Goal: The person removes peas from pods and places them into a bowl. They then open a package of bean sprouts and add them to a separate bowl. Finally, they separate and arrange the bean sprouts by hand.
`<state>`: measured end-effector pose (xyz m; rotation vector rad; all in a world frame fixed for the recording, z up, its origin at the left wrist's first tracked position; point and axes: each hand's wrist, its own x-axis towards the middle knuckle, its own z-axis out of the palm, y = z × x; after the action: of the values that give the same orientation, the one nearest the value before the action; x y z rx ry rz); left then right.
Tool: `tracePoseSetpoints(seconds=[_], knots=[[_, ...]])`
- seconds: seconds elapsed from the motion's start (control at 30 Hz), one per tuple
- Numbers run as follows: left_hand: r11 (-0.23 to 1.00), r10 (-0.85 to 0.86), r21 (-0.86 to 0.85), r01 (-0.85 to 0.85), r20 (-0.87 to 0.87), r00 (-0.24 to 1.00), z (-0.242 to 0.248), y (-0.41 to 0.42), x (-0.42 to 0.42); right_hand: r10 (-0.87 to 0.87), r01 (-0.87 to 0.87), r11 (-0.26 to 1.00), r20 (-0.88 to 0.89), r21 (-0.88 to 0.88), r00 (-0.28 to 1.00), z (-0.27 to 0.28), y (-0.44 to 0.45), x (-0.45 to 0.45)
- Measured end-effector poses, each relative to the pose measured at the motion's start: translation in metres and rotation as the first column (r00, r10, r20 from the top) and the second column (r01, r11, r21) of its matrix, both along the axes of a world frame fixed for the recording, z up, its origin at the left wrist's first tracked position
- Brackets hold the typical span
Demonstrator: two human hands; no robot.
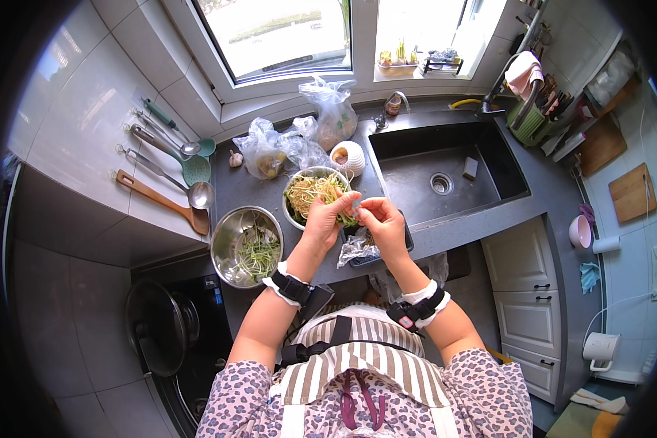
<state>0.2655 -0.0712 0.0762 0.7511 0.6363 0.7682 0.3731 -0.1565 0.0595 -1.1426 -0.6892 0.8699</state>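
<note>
My left hand is over a round bowl heaped with pale-rooted sprouts. Its thumb and fingers close on a few sprouts, with green leaves showing just past them. Close beside it, my right hand has thumb and forefinger pinched together near the left fingertips; whether a thin stem lies between them is too small to tell. Below my right hand, a dark tray carries crumpled clear plastic film. To the left stands a larger stainless steel bowl with loose green sprouts inside.
Knotted plastic bags, a garlic bulb and a white foam-netted item stand behind the bowls. On the right is a sink with a faucet. Utensils, including a ladle, hang at left above a lidded pan.
</note>
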Motion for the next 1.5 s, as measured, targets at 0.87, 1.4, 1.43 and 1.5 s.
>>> tracePoseSetpoints(seconds=[0.87, 1.4, 1.43, 1.5], knots=[[0.903, -0.207, 0.151, 0.401, -0.665, 0.717, -0.009, 0.009, -0.103, 0.104, 0.023, 0.994, 0.987, -0.102, -0.119, -0.057, -0.004, 0.029], [0.978, 0.025, -0.202, -0.053, -0.137, 0.990, -0.025, 0.042, -0.182, 0.439, -0.246, 0.898, 0.798, -0.366, 0.413, -0.023, 0.014, 0.026], [0.935, 0.029, -0.356, -0.005, 0.063, 0.998, -0.020, 0.038, -0.168, 0.438, -0.323, 0.895, 0.742, -0.308, 0.508, -0.013, 0.017, 0.016], [0.900, 0.107, -0.436, -0.019, 0.178, 0.978, -0.017, 0.030, -0.147, 0.473, -0.414, 0.874, 0.643, -0.254, 0.603, 0.013, 0.021, -0.005]])
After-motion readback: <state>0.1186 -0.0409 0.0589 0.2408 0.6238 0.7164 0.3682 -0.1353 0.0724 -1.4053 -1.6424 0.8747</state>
